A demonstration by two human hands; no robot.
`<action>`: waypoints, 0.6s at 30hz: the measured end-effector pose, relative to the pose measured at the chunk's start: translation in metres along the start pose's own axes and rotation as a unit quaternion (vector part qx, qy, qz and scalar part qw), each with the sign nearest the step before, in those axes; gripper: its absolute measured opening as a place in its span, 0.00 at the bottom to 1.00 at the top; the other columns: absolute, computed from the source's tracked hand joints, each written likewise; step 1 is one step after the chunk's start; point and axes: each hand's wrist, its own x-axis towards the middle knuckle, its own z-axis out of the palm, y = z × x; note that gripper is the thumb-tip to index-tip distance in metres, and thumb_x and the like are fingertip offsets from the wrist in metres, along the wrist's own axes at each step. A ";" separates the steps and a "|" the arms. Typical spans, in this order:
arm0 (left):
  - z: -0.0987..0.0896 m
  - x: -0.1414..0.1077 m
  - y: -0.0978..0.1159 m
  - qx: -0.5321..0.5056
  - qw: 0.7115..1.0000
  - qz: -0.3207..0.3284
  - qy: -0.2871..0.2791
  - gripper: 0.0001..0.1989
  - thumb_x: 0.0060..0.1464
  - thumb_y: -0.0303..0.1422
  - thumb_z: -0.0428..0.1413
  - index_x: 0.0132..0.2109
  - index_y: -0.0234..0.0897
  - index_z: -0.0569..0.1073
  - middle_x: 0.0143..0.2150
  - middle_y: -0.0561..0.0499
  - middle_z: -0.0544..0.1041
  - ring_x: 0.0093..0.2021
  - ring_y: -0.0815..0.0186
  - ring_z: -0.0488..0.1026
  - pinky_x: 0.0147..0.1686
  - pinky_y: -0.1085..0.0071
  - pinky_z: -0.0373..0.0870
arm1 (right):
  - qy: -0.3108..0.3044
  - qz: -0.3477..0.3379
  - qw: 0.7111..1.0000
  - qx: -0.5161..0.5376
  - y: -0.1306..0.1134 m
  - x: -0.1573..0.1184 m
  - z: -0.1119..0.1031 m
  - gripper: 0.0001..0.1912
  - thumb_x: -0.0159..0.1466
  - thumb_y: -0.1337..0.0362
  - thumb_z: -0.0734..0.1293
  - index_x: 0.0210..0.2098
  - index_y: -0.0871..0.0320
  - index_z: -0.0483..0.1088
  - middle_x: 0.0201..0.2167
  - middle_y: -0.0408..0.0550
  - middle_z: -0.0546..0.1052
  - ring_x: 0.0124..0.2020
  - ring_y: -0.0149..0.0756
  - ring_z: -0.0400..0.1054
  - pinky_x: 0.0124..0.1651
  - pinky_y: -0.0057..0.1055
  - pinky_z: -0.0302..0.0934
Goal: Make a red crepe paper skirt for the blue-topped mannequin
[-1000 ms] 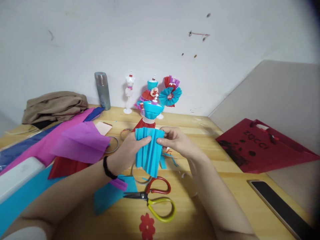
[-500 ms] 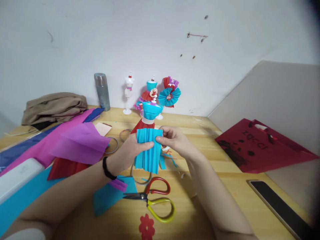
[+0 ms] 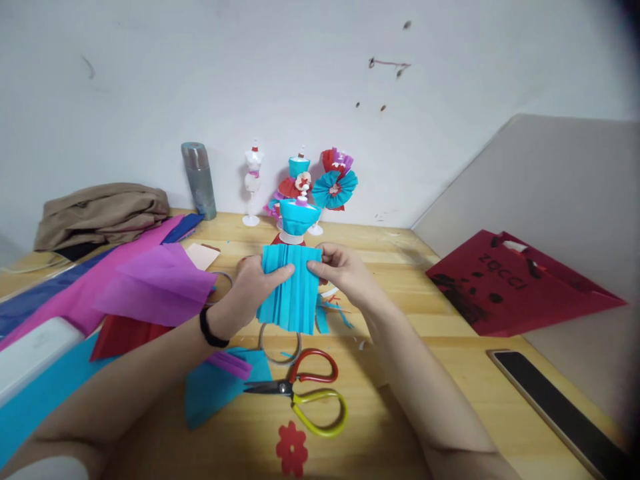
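A pleated piece of blue crepe paper (image 3: 286,297) is stretched between my two hands above the table. My left hand (image 3: 250,287) pinches its left side, the thumb lying across the folds. At the upper right edge, my right hand (image 3: 345,270) grips the paper between thumb and fingers. Just behind it stands a small dress form (image 3: 299,217) with a blue top and a red skirt, mostly hidden by the paper. Scissors (image 3: 300,390) with one red and one yellow handle lie below my hands, near a red paper flower (image 3: 291,449).
More decorated dress forms and a plain white one (image 3: 253,180) stand by the wall, right of a flask (image 3: 199,180). Coloured sheets, including purple paper (image 3: 155,283), cover the left side. A red bag (image 3: 520,283) and a phone (image 3: 555,400) are on the right.
The pleated blue paper has risen slightly and its top looks spread wider between my hands. The whole view has shifted a little. The scissors and flower stay in place on the table.
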 end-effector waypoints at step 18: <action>-0.022 0.001 0.028 0.339 0.919 0.101 -0.176 0.08 0.48 0.27 0.59 0.23 0.36 0.70 0.21 0.56 0.66 0.23 0.71 0.60 0.27 0.72 0.56 | -0.057 -0.004 0.998 -0.032 -0.004 -0.009 0.001 0.24 0.53 0.44 0.76 0.28 0.59 0.70 0.21 0.42 0.72 0.20 0.27 0.64 0.26 0.27 0.59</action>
